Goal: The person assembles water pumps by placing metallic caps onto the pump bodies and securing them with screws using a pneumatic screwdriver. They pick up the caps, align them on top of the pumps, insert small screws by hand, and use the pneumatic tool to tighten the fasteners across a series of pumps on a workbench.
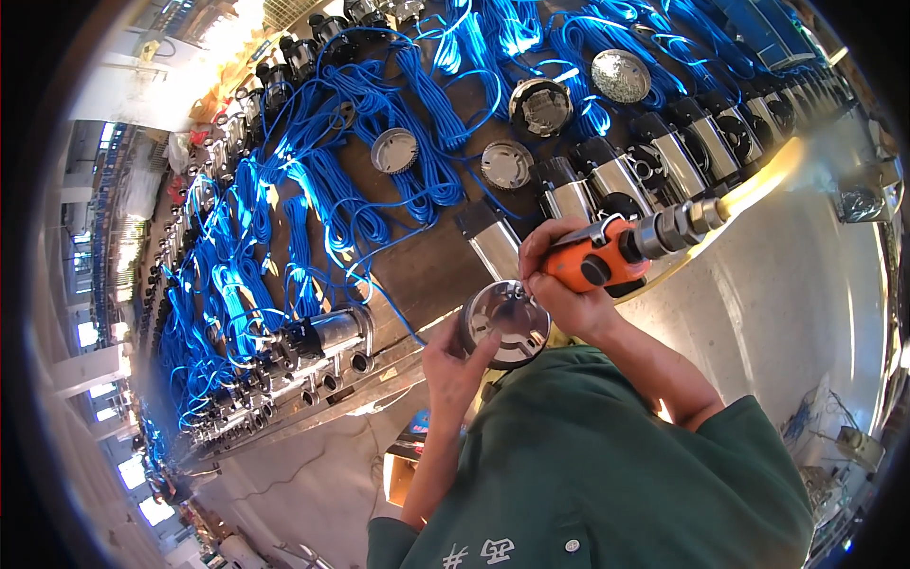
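Observation:
My left hand grips the rim of a round, shiny metal pump cover with slots and holes in its face, the thumb lying over its edge. My right hand is wrapped round an orange air tool. The tool's front end is at the far rim of the cover; whether it touches a screw there is hidden by my fingers. From the metal couplings at the tool's back runs a yellow hose. A silver motor body lies just beyond both hands.
Coiled blue cables cover much of the bench. Loose round covers lie among them. Silver cylindrical pump bodies line the bench's right side, more its near left edge. An open cardboard box stands below left.

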The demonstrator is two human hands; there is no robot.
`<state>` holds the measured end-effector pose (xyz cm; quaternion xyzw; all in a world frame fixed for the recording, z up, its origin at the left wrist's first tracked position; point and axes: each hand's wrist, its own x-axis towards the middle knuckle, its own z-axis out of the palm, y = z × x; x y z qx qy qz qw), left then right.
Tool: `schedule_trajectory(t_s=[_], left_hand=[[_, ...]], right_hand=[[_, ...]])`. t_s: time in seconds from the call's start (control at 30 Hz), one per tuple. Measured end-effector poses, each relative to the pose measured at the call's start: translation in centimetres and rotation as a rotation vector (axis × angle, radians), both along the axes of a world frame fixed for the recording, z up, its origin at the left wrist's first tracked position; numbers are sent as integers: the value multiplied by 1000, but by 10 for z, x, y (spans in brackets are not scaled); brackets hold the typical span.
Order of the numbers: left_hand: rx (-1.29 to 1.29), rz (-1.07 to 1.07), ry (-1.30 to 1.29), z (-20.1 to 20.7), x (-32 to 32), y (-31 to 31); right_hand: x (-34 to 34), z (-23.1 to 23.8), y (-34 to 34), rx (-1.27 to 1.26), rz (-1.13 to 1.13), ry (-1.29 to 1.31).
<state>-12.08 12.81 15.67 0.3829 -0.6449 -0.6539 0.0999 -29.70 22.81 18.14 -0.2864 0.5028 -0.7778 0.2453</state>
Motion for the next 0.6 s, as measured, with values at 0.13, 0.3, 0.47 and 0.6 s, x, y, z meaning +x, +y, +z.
schedule_trajectory(t_s=[0.13,0.3,0.47,0.6], left_hand=[[14,-3,47,-3,1,-1],[11,-17,41,-4,1,2],[359,305,155,16,11,0],[673,449,387,15,39,-19]], right_hand=[[-3,0,-1,-8,-17,-29],[-2,9,-7,52,-70,-47],[5,26,0,-41,-75,-114],[15,41,8,-227,-104,-252]])
